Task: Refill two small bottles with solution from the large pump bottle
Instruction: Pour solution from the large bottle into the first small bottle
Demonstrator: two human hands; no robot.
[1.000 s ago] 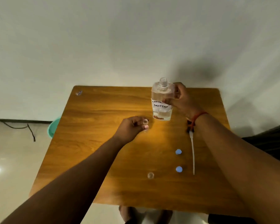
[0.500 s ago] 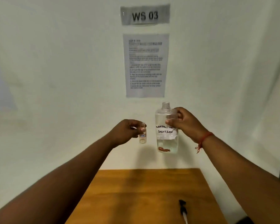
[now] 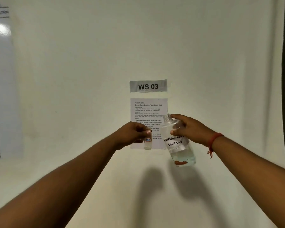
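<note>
Up at chest height before the wall, left hand point(image 3: 132, 134) grip is pinching small bottle point(image 3: 148, 143), right hand point(image 3: 187, 129) grip is wrapping uncapped big bottle point(image 3: 178, 142), tilting toward it; advising mouths aligned, pouring slowly.

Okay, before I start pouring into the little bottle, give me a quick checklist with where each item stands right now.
1. Large bottle uncapped: ok, bare threaded neck.
2. Right hand grips its upper body firmly: ok.
3. Left hand holds the small bottle upright: ok.
4. Small bottle open: cannot tell, fingers hide its mouth.
5. Large neck over small mouth: not ok, they sit side by side.
6. Solution left: ok, liquid in the bottom.
</note>
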